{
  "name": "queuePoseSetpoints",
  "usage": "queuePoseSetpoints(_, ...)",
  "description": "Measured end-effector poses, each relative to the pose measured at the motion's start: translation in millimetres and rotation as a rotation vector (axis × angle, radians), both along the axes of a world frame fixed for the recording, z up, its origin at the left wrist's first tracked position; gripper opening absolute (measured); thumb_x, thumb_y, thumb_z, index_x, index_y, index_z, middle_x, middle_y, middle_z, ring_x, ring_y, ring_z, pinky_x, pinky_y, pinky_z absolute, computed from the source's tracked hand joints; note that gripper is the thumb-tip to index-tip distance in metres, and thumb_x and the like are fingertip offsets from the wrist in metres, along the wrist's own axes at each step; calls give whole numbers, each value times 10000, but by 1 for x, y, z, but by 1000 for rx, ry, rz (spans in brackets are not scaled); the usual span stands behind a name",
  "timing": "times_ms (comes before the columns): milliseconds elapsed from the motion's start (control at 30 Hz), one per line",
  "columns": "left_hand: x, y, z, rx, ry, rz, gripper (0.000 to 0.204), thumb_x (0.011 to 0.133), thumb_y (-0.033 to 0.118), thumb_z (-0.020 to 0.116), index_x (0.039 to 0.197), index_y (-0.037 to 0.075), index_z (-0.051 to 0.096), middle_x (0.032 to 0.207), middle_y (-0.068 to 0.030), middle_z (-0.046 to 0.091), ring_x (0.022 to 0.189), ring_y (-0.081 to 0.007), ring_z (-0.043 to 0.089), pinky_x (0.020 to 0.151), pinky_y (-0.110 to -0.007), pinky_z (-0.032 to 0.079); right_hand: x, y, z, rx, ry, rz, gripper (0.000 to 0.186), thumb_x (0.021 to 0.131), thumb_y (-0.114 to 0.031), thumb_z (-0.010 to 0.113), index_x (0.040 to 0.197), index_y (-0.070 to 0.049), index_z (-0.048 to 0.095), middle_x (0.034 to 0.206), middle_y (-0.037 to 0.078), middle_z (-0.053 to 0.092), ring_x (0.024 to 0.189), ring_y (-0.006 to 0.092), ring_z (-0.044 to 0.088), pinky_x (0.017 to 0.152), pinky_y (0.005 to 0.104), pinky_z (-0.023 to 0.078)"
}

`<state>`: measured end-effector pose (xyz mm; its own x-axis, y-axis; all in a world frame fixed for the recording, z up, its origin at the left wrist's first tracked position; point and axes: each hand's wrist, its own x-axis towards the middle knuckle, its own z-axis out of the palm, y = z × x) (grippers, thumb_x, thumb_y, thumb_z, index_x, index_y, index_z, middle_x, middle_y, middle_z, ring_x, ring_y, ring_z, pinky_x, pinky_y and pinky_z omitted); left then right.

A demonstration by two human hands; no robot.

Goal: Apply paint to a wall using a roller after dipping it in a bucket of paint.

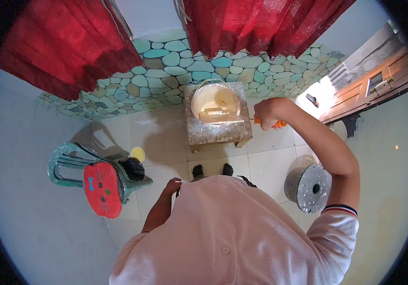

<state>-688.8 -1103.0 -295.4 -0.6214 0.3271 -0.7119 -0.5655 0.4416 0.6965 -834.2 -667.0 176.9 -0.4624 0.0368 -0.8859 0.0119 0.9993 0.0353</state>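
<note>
Red curtains [66, 47] are hanging over the pebble-patterned wall [166, 66] at the far side, bunched up so the tiled band below is showing. At the left, a green plastic chair [71, 164] is standing on the pale floor tiles [161, 137], carrying a red apple-shaped board [102, 189] propped against its seat and a dark bundle [132, 167] beside it; a small yellow-lidded pot [138, 153] is sitting on the floor just behind, all within arm's reach.

The left hand [172, 185] is hanging loosely near the person's waist, fingers relaxed and gripping nothing, apparently staying out of the way while the other hand is working.

In the middle, a white bucket [215, 102] with a pale flat tool [216, 114] lying in it is resting on a mottled stone stool [218, 128], which is serving as a tabletop and lifting the bucket to a handy height in front of the person's feet.

The right hand [268, 113] is closing in a fist around an orange handle [280, 123], held just beside the bucket's right rim; whatever blade or head it carries is too small to make out.

Farther right, a grey metal bucket [308, 186] is lying on its side on the floor, and a wooden door [375, 85] is standing open to bright daylight.
</note>
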Motion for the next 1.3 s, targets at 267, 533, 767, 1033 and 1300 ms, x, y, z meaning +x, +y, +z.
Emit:
queuePoseSetpoints(267,-16,12,15,-200,431,-343,304,734,195,596,1011,69,591,805,-116,625,709,-200,588,665,-309,479,42,-12,72,4,77,56,319,645,-79,537,958,-23,560,734,119,616,541,210,606,459,321,486)
queuePoseSetpoints(533,-2,0,-17,-44,53,-127,396,699,217,653,1052,56,573,858,-112,633,779,-192,594,686,-307,478,35,-13,69,38,47,113,263,636,-97,528,872,8,582,681,133,617,567,236,618,492,339,493)
queuePoseSetpoints(767,-6,1,-22,-37,33,-46,354,727,213,631,1044,63,577,851,-121,627,756,-196,594,694,-308,477,-7,-5,1,38,45,80,102,657,-77,561,699,6,605,666,115,603,562,211,584,485,331,472)
queuePoseSetpoints(1033,-2,-2,-60,99,168,100,357,713,182,651,1042,67,575,824,-126,630,655,-184,576,589,-313,471,-63,-1,-82,-40,-55,147,72,591,-79,623,630,-18,620,675,105,615,580,207,580,534,345,459)
queuePoseSetpoints(1300,6,6,-31,3,-147,133,352,691,152,645,1015,43,561,596,-40,545,471,-140,480,431,-277,389,-74,-10,-106,39,-40,305,79,614,-53,628,652,10,599,652,130,605,565,217,586,485,341,467)
